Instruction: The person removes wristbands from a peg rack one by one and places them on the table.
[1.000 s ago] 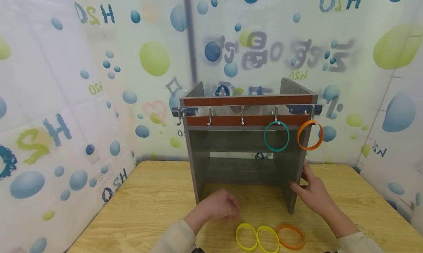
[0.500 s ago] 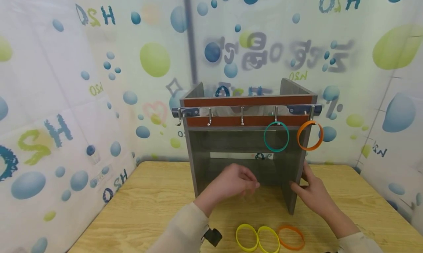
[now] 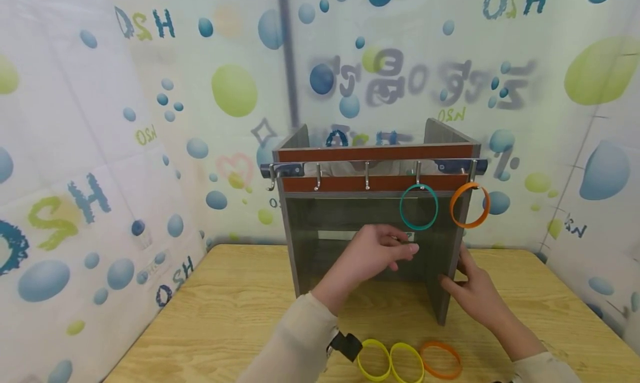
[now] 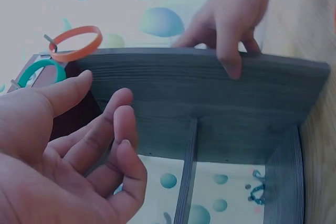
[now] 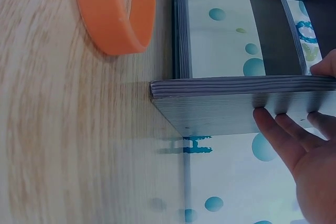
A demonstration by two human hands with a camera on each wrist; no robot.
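Note:
My left hand (image 3: 372,252) is raised in front of the grey wooden rack (image 3: 292,244), below the hanging bands, its fingers loosely bent with nothing between them. In the left wrist view that hand (image 4: 84,156) shows an empty palm. My right hand (image 3: 475,291) grips the rack's right side panel (image 5: 210,111), thumb on the inner face and fingers on the outer. A teal wristband (image 3: 401,207) hangs from the second hook from the right, and an orange wristband (image 3: 467,225) from the rightmost hook.
On the table (image 3: 225,294), before the rack, lie two yellow wristbands (image 3: 359,359) side by side and another orange wristband (image 3: 440,344). A shiny metal rail (image 3: 345,168) with several hooks crosses the rack's top front. A patterned curtain (image 3: 175,83) surrounds the table behind and beside.
My left hand has risen from low over the table, moving up and right to just below the teal wristband. The right hand, rack and wristbands have stayed in place.

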